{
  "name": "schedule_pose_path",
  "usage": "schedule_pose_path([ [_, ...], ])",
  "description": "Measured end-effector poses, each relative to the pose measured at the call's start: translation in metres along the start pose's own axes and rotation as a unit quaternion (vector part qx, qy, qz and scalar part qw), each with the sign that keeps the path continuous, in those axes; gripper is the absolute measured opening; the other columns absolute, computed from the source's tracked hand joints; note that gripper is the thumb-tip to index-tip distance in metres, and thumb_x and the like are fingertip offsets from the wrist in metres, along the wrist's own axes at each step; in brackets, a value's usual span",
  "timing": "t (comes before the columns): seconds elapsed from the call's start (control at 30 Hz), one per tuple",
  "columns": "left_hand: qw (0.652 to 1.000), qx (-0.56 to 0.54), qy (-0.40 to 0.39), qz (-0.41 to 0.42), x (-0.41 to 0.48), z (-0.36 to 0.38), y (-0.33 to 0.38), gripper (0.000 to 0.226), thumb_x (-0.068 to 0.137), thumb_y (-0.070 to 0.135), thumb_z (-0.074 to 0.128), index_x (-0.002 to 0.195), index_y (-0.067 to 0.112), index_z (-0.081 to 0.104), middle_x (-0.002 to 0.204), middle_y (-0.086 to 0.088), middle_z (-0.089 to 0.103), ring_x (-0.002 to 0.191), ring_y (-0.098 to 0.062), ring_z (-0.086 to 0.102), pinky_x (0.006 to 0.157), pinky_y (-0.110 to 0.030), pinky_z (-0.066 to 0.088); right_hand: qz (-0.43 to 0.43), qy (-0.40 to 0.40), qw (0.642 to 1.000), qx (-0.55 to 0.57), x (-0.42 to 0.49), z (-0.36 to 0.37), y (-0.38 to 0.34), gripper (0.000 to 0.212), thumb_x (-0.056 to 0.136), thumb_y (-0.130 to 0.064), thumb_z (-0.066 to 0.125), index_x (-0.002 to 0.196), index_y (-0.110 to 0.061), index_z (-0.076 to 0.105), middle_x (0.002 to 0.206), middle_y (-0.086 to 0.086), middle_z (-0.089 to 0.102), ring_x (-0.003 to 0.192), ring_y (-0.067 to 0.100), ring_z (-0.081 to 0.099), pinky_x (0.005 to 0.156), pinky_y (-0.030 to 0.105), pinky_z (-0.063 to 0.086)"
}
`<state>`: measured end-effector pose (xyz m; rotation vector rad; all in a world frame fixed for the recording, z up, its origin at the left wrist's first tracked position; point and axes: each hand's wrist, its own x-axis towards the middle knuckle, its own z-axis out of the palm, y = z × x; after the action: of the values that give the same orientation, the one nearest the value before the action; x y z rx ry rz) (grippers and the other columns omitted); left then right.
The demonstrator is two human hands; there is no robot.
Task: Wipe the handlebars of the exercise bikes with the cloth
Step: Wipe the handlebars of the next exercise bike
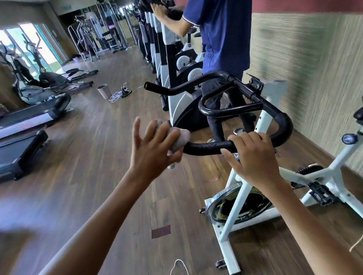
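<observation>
Wooden flooring runs the length of a gym, with treadmills seen at the far left and a row of upright machines further back. Moving rightward, the left hand is seen with its fingers spread wide, its palm pressing a pale grey cloth against the near, free end of the black handlebar of a white exercise bike; the cloth is pinned by the palm rather than pinched, so the grip there is wide. From that end the bar's long axis is laid rightward, then curved up and away at the far bend. Just right of the cloth, the right hand is closed around the same bar, its grip narrow and holding the bar steady. The unwiped run of bar is judged to lie to the right of the cloth, toward the right hand, which would have to be shifted. Behind the bike, another person in a blue shirt is seen at a further machine.
</observation>
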<state>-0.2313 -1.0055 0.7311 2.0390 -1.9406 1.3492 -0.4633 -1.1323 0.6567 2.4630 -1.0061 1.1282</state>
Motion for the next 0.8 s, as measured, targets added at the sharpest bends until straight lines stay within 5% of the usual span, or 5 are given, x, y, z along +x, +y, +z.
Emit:
schedule_pose_path([
  [0.1, 0.996, -0.028, 0.018, -0.085, 0.007, -0.004, -0.002, 0.030, 0.088, 0.047, 0.049, 0.097, 0.021, 0.062, 0.098, -0.001, 0.060, 0.109, -0.030, 0.055, 0.111, -0.057, 0.019, 0.006, -0.004, 1.000, -0.001, 0.000, -0.001, 0.000, 0.044, 0.097, -0.050, 0.041, 0.104, -0.013, 0.065, 0.091, 0.003, 0.066, 0.086, 0.026, 0.058, 0.087, 0.040, 0.041],
  [0.3, 1.000, 0.006, 0.006, 0.011, 0.001, 0.004, 0.006, 0.037, 0.090, 0.049, 0.045, 0.107, 0.021, 0.060, 0.105, -0.003, 0.060, 0.109, -0.029, 0.055, 0.108, -0.051, 0.024, 0.065, -0.022, 0.998, 0.010, 0.009, -0.007, -0.010, 0.048, 0.091, -0.055, 0.040, 0.096, -0.015, 0.066, 0.082, 0.000, 0.064, 0.081, 0.025, 0.058, 0.084, 0.040, 0.039],
  [0.43, 0.994, -0.041, 0.035, -0.096, 0.006, 0.003, -0.014, 0.035, 0.090, 0.052, 0.044, 0.100, 0.022, 0.060, 0.097, -0.002, 0.058, 0.104, -0.028, 0.055, 0.110, -0.052, 0.016, 0.051, -0.019, 0.999, -0.004, 0.005, -0.006, -0.010, 0.046, 0.094, -0.054, 0.040, 0.097, -0.015, 0.066, 0.084, 0.000, 0.064, 0.082, 0.024, 0.057, 0.086, 0.039, 0.040],
  [0.63, 0.994, -0.019, 0.088, -0.067, -0.013, 0.018, 0.015, 0.032, 0.091, 0.040, 0.046, 0.110, 0.018, 0.060, 0.117, -0.006, 0.060, 0.129, -0.033, 0.045, 0.108, -0.053, 0.020, 0.055, -0.005, 0.998, -0.004, 0.001, -0.007, -0.017, 0.048, 0.097, -0.052, 0.036, 0.102, -0.013, 0.065, 0.092, 0.003, 0.064, 0.088, 0.025, 0.057, 0.090, 0.039, 0.039],
  [0.8, 0.971, -0.085, 0.206, -0.088, -0.010, 0.050, 0.037, 0.035, 0.091, 0.042, 0.047, 0.115, 0.019, 0.059, 0.126, -0.005, 0.054, 0.136, -0.034, 0.038, 0.109, -0.055, 0.021, 0.039, 0.039, 0.998, -0.020, -0.002, 0.003, -0.015, 0.051, 0.096, -0.053, 0.035, 0.102, -0.013, 0.065, 0.089, 0.003, 0.065, 0.086, 0.027, 0.058, 0.087, 0.041, 0.042],
])
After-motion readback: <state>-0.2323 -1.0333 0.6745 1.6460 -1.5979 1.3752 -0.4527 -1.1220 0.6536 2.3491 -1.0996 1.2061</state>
